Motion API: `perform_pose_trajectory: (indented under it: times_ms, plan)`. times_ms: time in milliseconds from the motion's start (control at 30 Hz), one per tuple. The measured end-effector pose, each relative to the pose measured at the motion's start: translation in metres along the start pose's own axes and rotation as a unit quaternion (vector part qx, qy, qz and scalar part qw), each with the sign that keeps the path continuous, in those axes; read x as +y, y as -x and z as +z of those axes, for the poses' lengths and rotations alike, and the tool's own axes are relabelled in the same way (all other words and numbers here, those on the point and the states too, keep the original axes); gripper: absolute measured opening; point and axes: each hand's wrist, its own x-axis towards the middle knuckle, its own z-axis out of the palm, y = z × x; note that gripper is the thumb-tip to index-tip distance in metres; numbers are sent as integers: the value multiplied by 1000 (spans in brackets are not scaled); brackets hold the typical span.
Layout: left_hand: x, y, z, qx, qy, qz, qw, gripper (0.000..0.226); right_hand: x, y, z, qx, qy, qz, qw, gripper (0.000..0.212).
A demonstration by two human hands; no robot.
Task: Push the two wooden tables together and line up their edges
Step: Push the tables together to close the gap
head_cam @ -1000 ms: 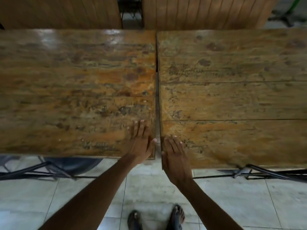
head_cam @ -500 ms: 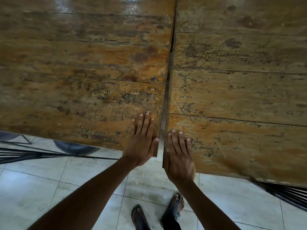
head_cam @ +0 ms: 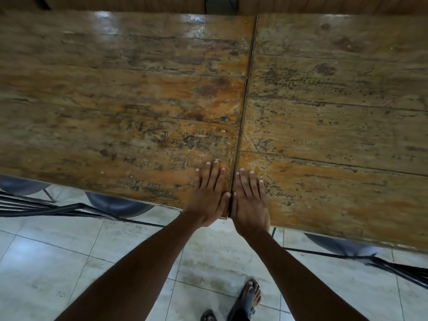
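While flat on tabletops: L hand (head_cam: 209,195), R hand (head_cam: 251,200), seam between.

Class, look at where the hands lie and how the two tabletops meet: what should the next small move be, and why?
Probably nudge the right table slightly away from the body. Its near edge seems to sit a little nearer than the left table's, though the seam looks closed. The left hand and right hand lie flat on either side of the seam.

Canteen or classroom likely: worn wooden tables (head_cam: 139,100), blue chairs (head_cam: 115,205), tiled floor (head_cam: 46,262).
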Motion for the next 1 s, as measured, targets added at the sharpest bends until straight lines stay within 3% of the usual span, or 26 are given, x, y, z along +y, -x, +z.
perform_pose_trajectory:
  times_ms: [200,300,433,667,833,1000]
  plan:
    - [2,8,-43,-91,7,-35,995,72,-8,-23,-43,-138,12,2,990,62]
    - [-15,37,-81,-37,-22,-21,999,71,-41,-26,-85,-130,-15,18,991,65]
    - [-59,80,-142,26,-43,-34,998,69,-109,-28,-135,-96,0,-22,995,54]
    - [-195,210,-244,134,-76,-109,982,69,-312,-29,-188,-6,20,-128,992,59]
    - [-301,323,-267,194,-74,-142,968,72,-450,-15,-184,10,7,-183,983,62]
    - [-416,447,-268,227,-64,-228,945,69,-613,9,-163,14,9,-276,961,64]
